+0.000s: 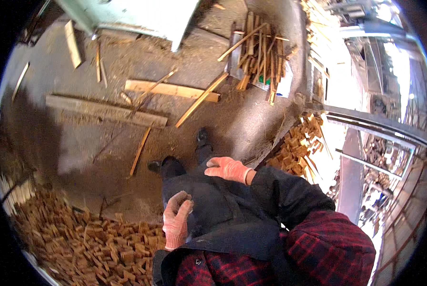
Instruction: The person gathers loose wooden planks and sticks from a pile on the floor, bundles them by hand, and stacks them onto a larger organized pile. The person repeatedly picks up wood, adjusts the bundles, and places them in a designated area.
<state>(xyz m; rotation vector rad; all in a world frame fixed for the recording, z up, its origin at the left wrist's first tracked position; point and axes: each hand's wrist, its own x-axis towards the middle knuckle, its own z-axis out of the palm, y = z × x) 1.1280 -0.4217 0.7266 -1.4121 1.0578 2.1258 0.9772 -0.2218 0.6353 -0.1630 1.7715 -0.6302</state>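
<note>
My left hand (177, 219), in a pinkish-orange knit glove with darker fingertips, hangs beside my left hip. Its fingers are loosely bent with a gap between them, and nothing shows in them. In a matching glove, my right hand (227, 169) lies against the front of my dark apron (223, 202), fingers stretched out and thumb apart. It holds nothing that I can see. Below the hands my dark shoes (202, 135) stand on the dusty concrete floor. Nearest in front of them are a thin wood strip (140, 151) and a long grey-brown board (106, 110).
A large heap of small wood blocks (104, 243) fills the lower left; another heap (299, 148) lies at right. Ahead are a pale board (173, 89), a slanting strip (201, 100) and a pile of sticks (262, 55). A pale green metal machine (137, 16) stands far off.
</note>
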